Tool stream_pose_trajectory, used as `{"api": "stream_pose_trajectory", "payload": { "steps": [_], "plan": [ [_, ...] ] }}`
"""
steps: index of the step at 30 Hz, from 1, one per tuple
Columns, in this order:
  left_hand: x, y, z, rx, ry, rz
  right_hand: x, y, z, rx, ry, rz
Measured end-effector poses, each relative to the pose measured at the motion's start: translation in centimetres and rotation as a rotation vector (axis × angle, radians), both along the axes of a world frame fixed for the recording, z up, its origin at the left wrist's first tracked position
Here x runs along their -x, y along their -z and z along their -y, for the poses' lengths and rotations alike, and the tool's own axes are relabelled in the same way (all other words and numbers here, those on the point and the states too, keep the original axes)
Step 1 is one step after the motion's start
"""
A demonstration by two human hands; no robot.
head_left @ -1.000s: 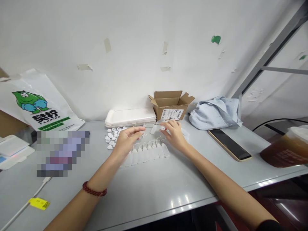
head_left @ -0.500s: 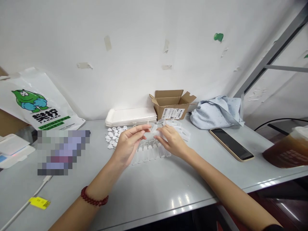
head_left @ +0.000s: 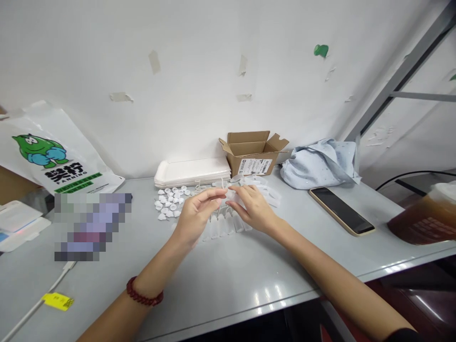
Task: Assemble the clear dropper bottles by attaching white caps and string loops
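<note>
Pinching a clear bottle (head_left: 232, 195) now, the right hand (head_left: 257, 207) has thumb and fingers closed about it, up above the table (head_left: 213, 280)! Right beside it, fingertips almost meeting it, comes the left hand (head_left: 197, 214), thumb and fingers drawn together, though what they grip is too small to tell. Just below, a neat row of bottles (head_left: 228, 224) lies on the table, side by side. White caps (head_left: 173, 207) crowd in near the left hand, loosely scattered, and behind them sit stacked trays (head_left: 194, 170), with an open box (head_left: 253, 164) just to their right!
</note>
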State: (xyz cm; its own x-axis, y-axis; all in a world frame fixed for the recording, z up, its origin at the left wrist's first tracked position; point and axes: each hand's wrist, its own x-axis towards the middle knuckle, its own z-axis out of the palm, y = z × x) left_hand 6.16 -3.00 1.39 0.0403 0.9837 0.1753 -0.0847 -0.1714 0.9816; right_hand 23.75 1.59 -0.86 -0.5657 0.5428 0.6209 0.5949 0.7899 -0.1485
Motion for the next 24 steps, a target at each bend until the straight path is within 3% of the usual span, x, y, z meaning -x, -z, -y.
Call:
{"api": "stream_pose_trajectory", "payload": {
  "steps": [15,24],
  "plan": [
    [-1.3,0.3,0.3,0.024,-0.166,-0.145,0.4,0.0,0.7,0.011,-0.056,0.034],
    [-1.1,0.9,-0.1,-0.023,-0.173,-0.172,0.0,-1.7,1.3,0.377,-0.128,-0.113]
  ]
}}
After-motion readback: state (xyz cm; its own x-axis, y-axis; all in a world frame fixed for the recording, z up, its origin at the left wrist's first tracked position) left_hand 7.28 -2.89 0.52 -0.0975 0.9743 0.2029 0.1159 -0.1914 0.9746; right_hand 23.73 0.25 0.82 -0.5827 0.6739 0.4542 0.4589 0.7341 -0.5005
